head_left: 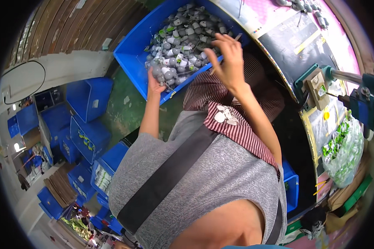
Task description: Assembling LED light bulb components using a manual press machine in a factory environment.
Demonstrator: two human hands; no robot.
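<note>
A blue bin [131,52] holds a heap of grey bulb-shaped parts [182,45] with white collars, some with green pieces. At the bin's near left corner, my left hand [155,82] cups several of these grey parts. They cover most of its fingers. My right hand [231,62] is raised over the bin's right side, with fingers spread and the thumb apart. Nothing shows between them.
A worktable curves along the right, bearing a teal clamp press [317,85], a clear bag of green and white pieces [346,153] and more grey parts [303,5] at its far end. Several blue bins [89,97] are stacked on the left. Wooden slats [75,27] stand at the back left.
</note>
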